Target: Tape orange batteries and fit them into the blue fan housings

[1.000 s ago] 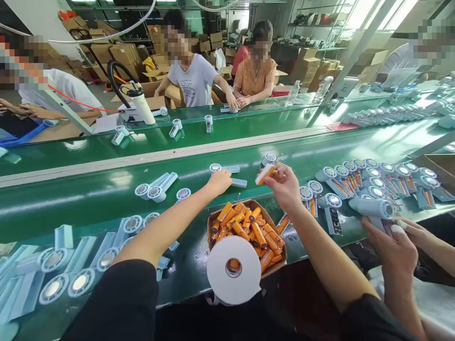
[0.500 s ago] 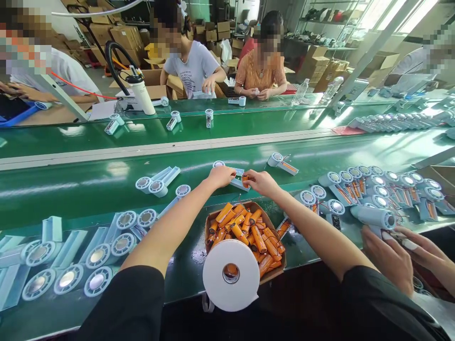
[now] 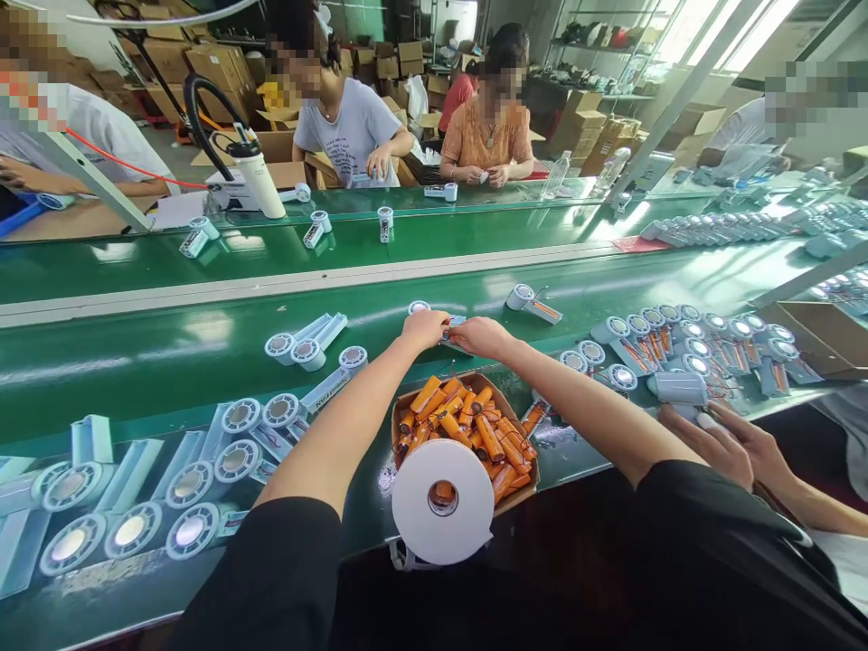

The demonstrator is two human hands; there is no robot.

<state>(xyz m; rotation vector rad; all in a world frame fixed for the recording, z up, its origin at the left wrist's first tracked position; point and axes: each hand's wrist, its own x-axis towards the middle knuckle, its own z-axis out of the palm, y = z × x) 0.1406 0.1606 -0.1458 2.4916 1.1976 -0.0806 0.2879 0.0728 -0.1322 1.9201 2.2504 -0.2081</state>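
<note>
My left hand point(image 3: 426, 329) is closed on a light blue handheld fan housing point(image 3: 419, 307), whose round head shows just beyond my fingers. Against the open handle, my right hand point(image 3: 483, 336) has its fingers pinched together. An orange-wrapped battery was visible in that pinch a moment ago; my fingers now mostly cover it. Directly below my hands stands a cardboard box point(image 3: 534, 488) full of orange batteries point(image 3: 467, 420) with thin wires. In front of the box is a large white roll point(image 3: 413, 506), its hole facing me.
Fan housings point(image 3: 237, 459) crowd the left; more, with batteries in their handles point(image 3: 655, 342), fill the right. One fan point(image 3: 522, 297) lies beyond my right hand. A co-worker's hands point(image 3: 719, 443) hold a fan at right. Co-workers sit across the green bench point(image 3: 366, 312).
My right hand has moved left with the battery, up against the fan handle and close to my left hand. The view has shifted slightly. The co-worker's fan at right has turned.
</note>
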